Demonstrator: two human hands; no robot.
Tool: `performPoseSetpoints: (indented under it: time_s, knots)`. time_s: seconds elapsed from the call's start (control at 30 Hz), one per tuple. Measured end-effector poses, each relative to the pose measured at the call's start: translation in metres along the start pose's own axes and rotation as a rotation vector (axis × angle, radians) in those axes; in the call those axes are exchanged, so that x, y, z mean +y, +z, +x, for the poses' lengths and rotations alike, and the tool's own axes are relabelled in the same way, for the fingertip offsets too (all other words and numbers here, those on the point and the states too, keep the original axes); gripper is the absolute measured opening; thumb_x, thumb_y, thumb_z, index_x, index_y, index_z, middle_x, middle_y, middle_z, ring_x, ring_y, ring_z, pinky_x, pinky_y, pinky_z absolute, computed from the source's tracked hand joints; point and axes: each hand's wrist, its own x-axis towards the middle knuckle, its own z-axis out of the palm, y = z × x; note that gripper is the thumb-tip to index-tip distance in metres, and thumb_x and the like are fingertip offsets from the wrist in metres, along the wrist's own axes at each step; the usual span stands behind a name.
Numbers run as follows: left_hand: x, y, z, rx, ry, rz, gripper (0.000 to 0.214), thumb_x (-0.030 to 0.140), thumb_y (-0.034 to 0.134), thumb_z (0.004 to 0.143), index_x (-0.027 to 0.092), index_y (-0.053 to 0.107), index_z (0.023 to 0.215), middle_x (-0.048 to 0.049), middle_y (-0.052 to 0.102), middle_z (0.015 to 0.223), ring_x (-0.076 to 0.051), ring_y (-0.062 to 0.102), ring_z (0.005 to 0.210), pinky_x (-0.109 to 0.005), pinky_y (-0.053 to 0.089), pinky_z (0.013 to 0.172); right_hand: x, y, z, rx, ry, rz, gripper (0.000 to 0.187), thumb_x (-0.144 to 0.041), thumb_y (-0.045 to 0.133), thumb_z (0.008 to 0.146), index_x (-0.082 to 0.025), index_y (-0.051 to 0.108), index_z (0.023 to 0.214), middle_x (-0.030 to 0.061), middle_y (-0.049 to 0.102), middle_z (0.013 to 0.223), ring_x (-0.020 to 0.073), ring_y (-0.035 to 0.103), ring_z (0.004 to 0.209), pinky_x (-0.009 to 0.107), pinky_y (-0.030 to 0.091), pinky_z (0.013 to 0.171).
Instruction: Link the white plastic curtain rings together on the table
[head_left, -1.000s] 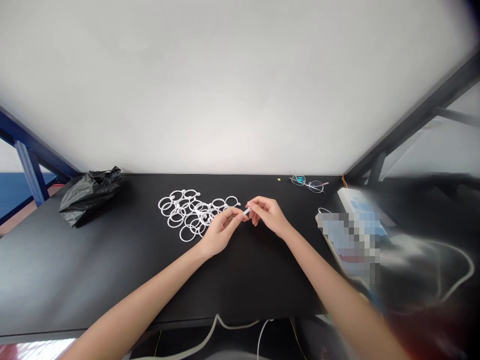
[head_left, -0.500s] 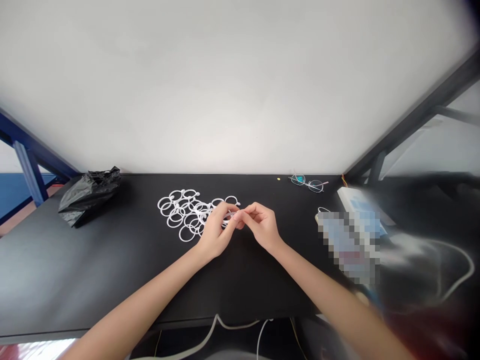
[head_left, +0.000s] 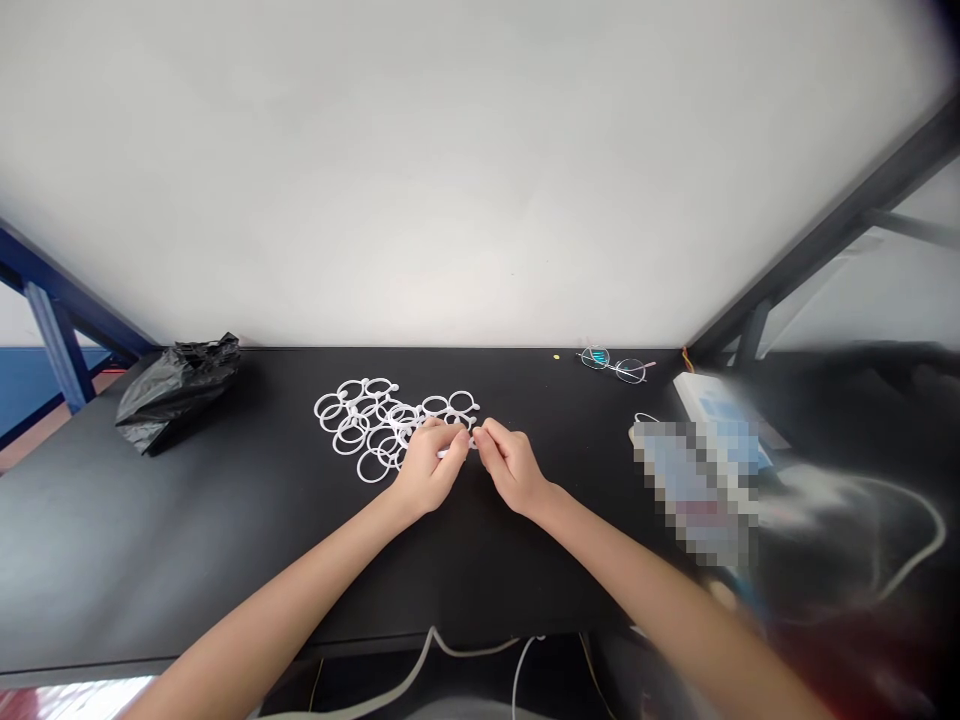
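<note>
My left hand (head_left: 429, 468) is closed on a white plastic curtain ring (head_left: 472, 441), mostly hidden by the fingers. Thumb and forefinger of my right hand (head_left: 516, 468) pinch the small end of the same ring, where the two hands almost meet. Just behind and to the left, several more white curtain rings (head_left: 403, 413) lie in a loose, overlapping pile, each with a small knob on its rim. My left hand covers the near right part of this pile.
A crumpled black plastic bag (head_left: 180, 385) sits at the left on the black table (head_left: 285, 530). Thin-framed glasses (head_left: 613, 367) and a tiny yellow bit (head_left: 556, 357) lie near the wall. At the right are a white box (head_left: 709, 400) and a blurred-out item (head_left: 694, 495). Cables hang below the front edge.
My right hand has curled tighter and come slightly down and left. My left fingers have closed further over the ring, now turned so less of it shows. More of the pile's right side is visible.
</note>
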Motion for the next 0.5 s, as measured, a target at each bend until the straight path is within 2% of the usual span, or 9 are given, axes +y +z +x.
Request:
performPoseSetpoints:
  time_s: [0.33,0.5]
  knots:
    - [-0.002,0.002,-0.001,0.092,0.154,0.067,0.04,0.024,0.029,0.096,0.019,0.031,0.056,0.0035,0.041,0.05,-0.011,0.035,0.049,-0.034,0.034,0.067,-0.001,0.01,-0.003,0.001,0.047,0.14,0.034,-0.038,0.036,0.102,-0.022,0.031,0.071,-0.0071,0.034,0.054,0.0082,0.03,0.046,0.024,0.027,0.047]
    - [-0.002,0.002,-0.002,0.119,0.187,0.094,0.041,0.022,0.03,0.095,0.019,0.029,0.055,0.0044,0.037,0.049,-0.011,0.033,0.047,-0.034,0.033,0.066,-0.001,0.011,-0.003,-0.011,0.052,0.167,0.035,-0.038,0.036,0.101,-0.022,0.03,0.071,-0.0073,0.033,0.054,0.0082,0.03,0.046,0.024,0.026,0.047]
